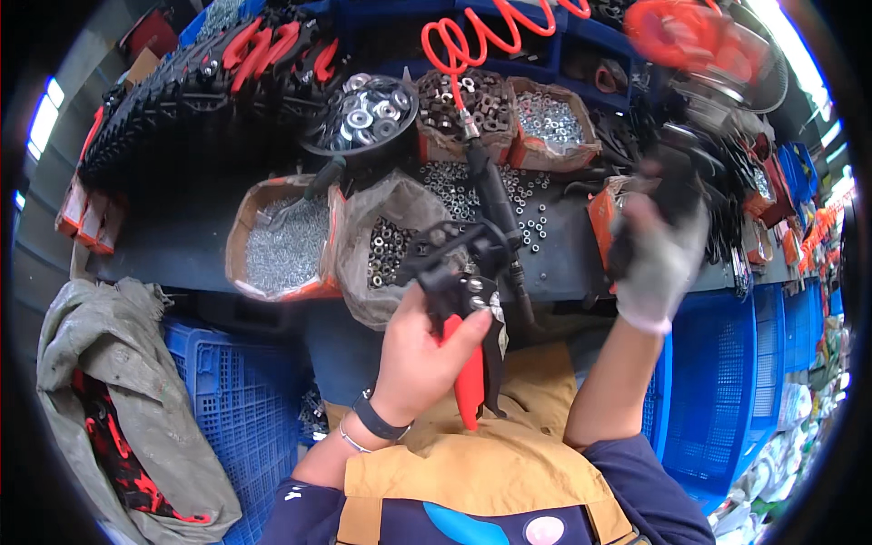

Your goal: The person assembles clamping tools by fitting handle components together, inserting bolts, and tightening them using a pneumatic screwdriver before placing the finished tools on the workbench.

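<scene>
My bare left hand (427,350) is closed around a plier-like hand tool (468,377) with a red handle grip and a dark metal head, held upright over my lap. Its head overlaps a black bracket-like part (459,250), and I cannot tell whether they are joined. My right hand (658,259) wears a white glove with dark fingers. Motion blurs it beside the dark parts at the right of the bench, so its fingers cannot be made out. Between the hands a black air driver (491,195) hangs on a red coiled hose (445,50).
Small pins fill a carton (286,245); nuts lie in a plastic-lined box (386,250) and loose on the bench. Washers fill a black bowl (368,113). Red-handled tools (263,50) are stacked at back left. Blue crates (241,400) and a grey sack (136,381) stand below.
</scene>
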Demonstrator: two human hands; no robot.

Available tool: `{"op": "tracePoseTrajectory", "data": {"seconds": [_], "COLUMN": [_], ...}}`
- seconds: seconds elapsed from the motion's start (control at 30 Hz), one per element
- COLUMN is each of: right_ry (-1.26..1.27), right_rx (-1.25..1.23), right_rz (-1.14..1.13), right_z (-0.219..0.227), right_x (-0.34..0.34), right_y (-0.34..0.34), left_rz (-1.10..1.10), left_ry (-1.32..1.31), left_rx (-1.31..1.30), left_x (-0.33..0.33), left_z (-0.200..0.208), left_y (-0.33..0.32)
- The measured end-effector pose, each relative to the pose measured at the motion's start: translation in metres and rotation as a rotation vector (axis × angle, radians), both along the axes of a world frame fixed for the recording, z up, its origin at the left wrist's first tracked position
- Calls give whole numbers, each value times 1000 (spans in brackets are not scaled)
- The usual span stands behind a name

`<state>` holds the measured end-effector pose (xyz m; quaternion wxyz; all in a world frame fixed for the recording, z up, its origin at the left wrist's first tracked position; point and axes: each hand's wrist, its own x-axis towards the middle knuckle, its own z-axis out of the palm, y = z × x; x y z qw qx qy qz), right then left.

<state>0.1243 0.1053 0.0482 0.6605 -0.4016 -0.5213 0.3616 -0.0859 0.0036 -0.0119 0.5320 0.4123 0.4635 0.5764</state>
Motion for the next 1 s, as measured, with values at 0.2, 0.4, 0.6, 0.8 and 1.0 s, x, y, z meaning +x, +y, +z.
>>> {"op": "tracePoseTrajectory", "data": {"seconds": [0.2,0.4,0.6,0.8,1.0], "right_ry": [280,122,4,83,148], "right_rx": [536,561,622,591,485], "right_rz": [494,272,340,292,91], "right_z": [30,25,15,20,-17], "right_x": [-8,-41,-34,-44,-27], "right_y": [-55,-66,-66,-68,-14], "left_rz": [-64,-68,-145,-160,-17], "left_ry": [593,412,205,177,-143], "left_rx": [248,242,168,138,-5], "left_x": [15,31,38,35,8], "left_z": [2,-2,-10,-12,-13], "left_y": [5,4,-4,0,6]}}
